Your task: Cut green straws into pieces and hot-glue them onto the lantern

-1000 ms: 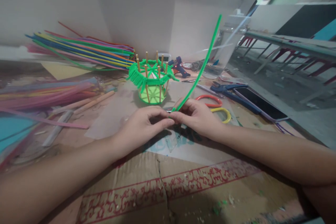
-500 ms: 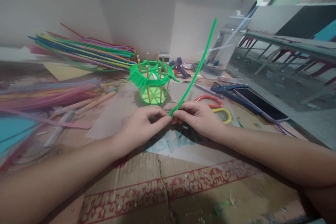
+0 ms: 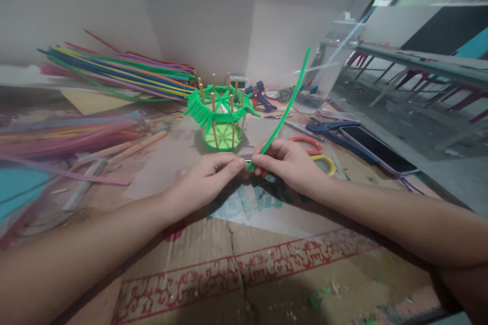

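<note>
A long green pipe cleaner (image 3: pixel 285 116) rises from between my two hands, curving up and to the right. My right hand (image 3: pixel 287 162) pinches it low down between thumb and fingers. My left hand (image 3: pixel 215 175) is closed at its bottom end, thumb against the fingers; the exact grip is partly hidden. A bit of shiny metal shows between the fingertips. Behind my hands stands a round basket frame (image 3: pixel 222 117) with wooden sticks upright on a green base, and green pipe cleaner woven around them. Scissors (image 3: pixel 324 163) with red and yellow handles lie partly hidden behind my right hand.
Bundled coloured pipe cleaners (image 3: pixel 125 73) lie at the back left, with pink ones (image 3: pixel 76 137) nearer. On the right are blue-handled pliers (image 3: pixel 335 134) and a phone (image 3: pixel 377 150). A dark blue glue gun (image 3: pixel 263 97) and a clear jug (image 3: pixel 324 68) stand behind.
My right hand has shifted slightly up, and the pipe cleaner's upper tip has dropped lower and a little left. My left thumb has drawn slightly away from the pipe cleaner's bottom end.
</note>
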Tool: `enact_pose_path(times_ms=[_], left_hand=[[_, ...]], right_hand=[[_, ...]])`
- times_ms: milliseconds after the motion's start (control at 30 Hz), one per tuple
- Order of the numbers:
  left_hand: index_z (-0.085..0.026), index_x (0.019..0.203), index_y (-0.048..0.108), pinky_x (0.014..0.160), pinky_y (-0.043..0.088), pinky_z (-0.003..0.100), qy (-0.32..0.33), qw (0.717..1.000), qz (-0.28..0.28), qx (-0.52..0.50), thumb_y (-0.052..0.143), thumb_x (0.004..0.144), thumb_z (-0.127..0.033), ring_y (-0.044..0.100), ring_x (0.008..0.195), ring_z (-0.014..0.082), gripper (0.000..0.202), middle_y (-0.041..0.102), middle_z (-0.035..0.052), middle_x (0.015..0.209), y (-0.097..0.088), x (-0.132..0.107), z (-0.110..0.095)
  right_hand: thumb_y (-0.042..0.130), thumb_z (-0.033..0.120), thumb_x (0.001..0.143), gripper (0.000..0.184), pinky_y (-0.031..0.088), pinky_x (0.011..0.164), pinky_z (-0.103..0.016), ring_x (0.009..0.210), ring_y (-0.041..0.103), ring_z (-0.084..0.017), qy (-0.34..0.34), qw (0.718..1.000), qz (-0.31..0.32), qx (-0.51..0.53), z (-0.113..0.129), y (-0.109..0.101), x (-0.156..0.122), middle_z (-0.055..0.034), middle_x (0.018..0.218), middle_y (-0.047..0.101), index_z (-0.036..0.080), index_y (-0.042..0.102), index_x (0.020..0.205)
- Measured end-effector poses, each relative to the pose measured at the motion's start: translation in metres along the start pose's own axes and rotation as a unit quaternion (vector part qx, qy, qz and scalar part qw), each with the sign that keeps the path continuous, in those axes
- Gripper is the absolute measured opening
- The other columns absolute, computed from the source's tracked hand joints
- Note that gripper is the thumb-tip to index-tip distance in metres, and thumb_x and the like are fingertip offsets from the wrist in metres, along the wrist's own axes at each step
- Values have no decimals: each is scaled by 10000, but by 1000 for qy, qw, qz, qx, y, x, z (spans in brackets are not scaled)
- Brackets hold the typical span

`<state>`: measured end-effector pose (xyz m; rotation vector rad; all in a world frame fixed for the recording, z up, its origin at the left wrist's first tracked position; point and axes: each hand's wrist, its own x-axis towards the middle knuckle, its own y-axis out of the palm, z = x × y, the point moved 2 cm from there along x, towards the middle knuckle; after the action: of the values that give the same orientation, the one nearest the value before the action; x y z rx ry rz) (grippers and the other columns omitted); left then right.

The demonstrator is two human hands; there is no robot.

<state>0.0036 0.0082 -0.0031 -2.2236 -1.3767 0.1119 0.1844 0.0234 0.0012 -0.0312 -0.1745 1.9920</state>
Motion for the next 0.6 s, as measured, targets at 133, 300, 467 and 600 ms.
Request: enact_pose_path(times_ms=[133, 300, 467, 600], left_hand=[[-176, 834, 708, 721, 482, 264, -17, 1000, -15, 9, 467, 931, -396, 629, 793, 177, 340, 716, 24, 824, 0, 1, 0], [-185, 862, 737, 731, 502, 252, -14, 1000, 5, -6, 573, 894, -412, 654, 810, 170, 282, 742, 23, 850, 1, 0, 3], [-187, 833, 737, 698, 505, 252, -37, 999, -3, 3, 624, 853, -402, 655, 756, 162, 244, 738, 16, 803, 2, 0, 5], [-174, 769, 707, 659, 487, 245, -37, 999, -15, 27, 614, 847, -386, 631, 695, 150, 245, 714, 5, 738, 1, 0, 2]], right_hand=[[757, 321, 745, 221, 486, 559, -235, 560, 587, -97, 20, 1000, 7, -6, 0, 2, 0, 16, 624, 651, 156, 625, 810], [721, 316, 772, 196, 451, 532, -229, 546, 571, -99, 23, 999, -10, -43, 2, 3, -1, 23, 594, 620, 146, 634, 812], [674, 339, 814, 204, 462, 563, -251, 594, 589, -124, -1, 994, -11, -108, -2, 7, -2, -9, 654, 649, 136, 659, 831], [632, 357, 849, 210, 490, 615, -275, 672, 622, -150, -54, 986, 24, -155, 6, 5, -2, -26, 745, 674, 153, 656, 890]])
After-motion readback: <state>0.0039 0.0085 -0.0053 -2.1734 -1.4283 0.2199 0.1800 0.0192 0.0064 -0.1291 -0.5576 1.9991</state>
